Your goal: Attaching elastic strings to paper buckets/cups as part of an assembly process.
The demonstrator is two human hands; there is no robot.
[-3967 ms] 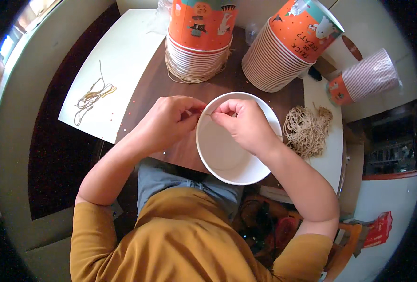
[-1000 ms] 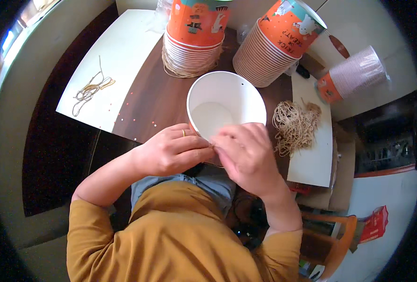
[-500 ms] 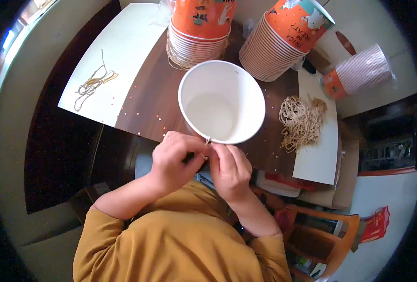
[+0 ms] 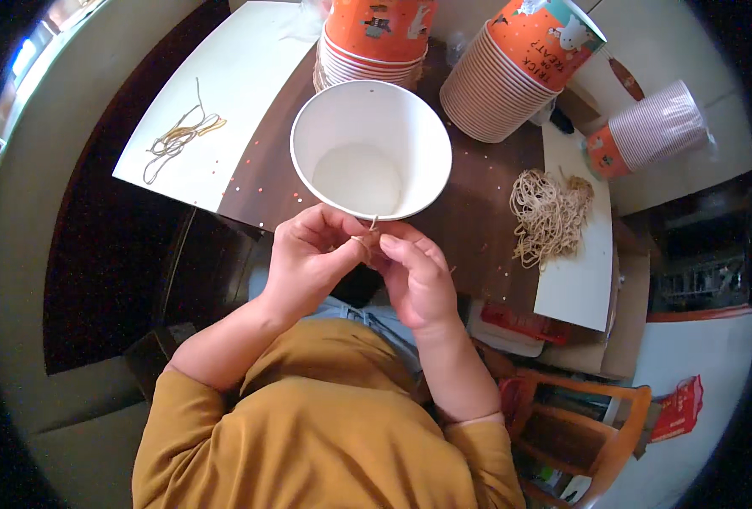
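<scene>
A white-lined paper bucket (image 4: 431, 148) stands with its mouth toward me near the table's front edge. At its near rim a thin beige cord (image 4: 374, 222) comes over the edge and runs down between my fingers. My left hand (image 4: 312, 254) pinches the cord, thumb and forefinger together just below the rim. Beside it, my right hand (image 4: 417, 276) is closed with its thumb on the cord, the fingertips of both hands almost meeting. The bucket's outer side and the cord's lower end are mostly hidden by my hands.
Orange printed buckets form a nested stack (image 4: 376, 38) behind, another stack (image 4: 507, 81) to its right, and one lying at far right (image 4: 651, 136). A tangled cord pile (image 4: 550, 216) rests on the right; several loose cords (image 4: 177, 144) lie left. A wooden chair (image 4: 626, 433) stands lower right.
The bucket has shifted away from me and left, with its mouth showing more fully. My hands have moved slightly farther forward, and the right hand has rolled so its thumb shows.
</scene>
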